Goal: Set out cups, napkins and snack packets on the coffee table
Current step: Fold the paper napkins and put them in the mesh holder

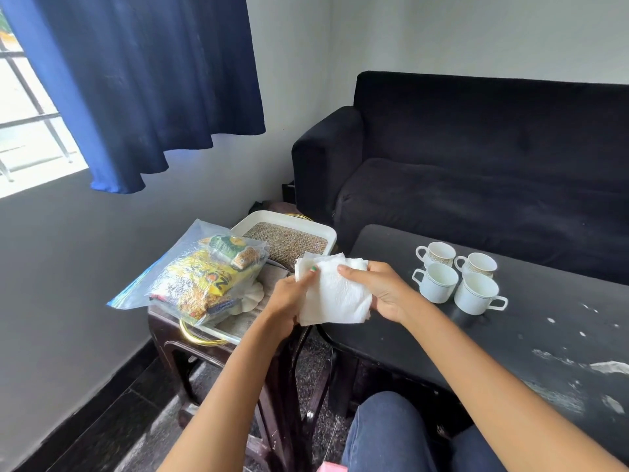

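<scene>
A stack of white paper napkins (335, 294) is held in the air between the side table and the black coffee table (544, 335). My left hand (289, 296) grips its left edge and my right hand (377, 289) pinches its right side, thumb on top. Several white cups (457, 275) stand close together on the coffee table's far left part, to the right of my hands. A clear plastic bag of snack packets (200, 275) lies on a tray to the left of my hands.
A dark wooden side table (177, 342) carries a gold-handled tray (200, 337) and a white tray (289, 223) with a woven mat. A black sofa (476, 158) stands behind the coffee table. A blue curtain (146, 80) hangs at the left. My knees sit below.
</scene>
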### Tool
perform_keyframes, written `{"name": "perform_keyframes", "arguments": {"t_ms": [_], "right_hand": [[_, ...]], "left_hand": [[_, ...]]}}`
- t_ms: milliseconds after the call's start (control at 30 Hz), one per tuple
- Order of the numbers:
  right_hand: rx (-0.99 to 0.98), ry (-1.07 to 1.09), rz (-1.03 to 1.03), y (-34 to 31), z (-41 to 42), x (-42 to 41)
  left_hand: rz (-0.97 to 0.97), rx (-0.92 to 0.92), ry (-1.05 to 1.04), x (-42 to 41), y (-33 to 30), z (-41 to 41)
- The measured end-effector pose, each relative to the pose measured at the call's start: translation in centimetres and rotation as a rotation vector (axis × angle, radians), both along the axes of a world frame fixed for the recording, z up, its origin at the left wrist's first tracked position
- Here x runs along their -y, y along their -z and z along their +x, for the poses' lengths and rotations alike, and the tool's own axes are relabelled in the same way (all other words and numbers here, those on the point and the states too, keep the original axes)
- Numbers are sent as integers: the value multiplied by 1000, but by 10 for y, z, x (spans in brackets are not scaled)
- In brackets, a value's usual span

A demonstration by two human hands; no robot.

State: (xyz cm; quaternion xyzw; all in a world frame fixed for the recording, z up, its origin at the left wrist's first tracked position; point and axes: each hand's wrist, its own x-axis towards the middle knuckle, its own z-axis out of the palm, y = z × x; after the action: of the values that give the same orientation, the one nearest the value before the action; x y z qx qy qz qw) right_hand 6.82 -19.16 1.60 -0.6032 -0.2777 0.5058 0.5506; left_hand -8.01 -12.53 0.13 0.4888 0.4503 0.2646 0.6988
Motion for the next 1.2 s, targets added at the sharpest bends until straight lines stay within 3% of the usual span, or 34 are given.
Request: {"name": "perform_keyframes", "arguments": {"t_ms": [200,300,467,567,667,967,1200], "right_hand": [[97,-116,38,-6,13,9],[221,-126,81,-4,17,19],[83,302,113,-4,18,27],[-8,460,135,-9,15,29],[-25,565,157,-12,9,31],[25,579,2,-6,20,60],[-32,394,-80,-14,31,75]], "left_hand": [[109,-64,207,1,0,-4],[64,-27,300,5,-4,1],[-292,277,151,11,-13,9],[-330,457,80,29,-18,21],[-302,548,205,53,-23,40],[-302,314,94,67,-19,54],[-274,226,93,67,-16,56]]}}
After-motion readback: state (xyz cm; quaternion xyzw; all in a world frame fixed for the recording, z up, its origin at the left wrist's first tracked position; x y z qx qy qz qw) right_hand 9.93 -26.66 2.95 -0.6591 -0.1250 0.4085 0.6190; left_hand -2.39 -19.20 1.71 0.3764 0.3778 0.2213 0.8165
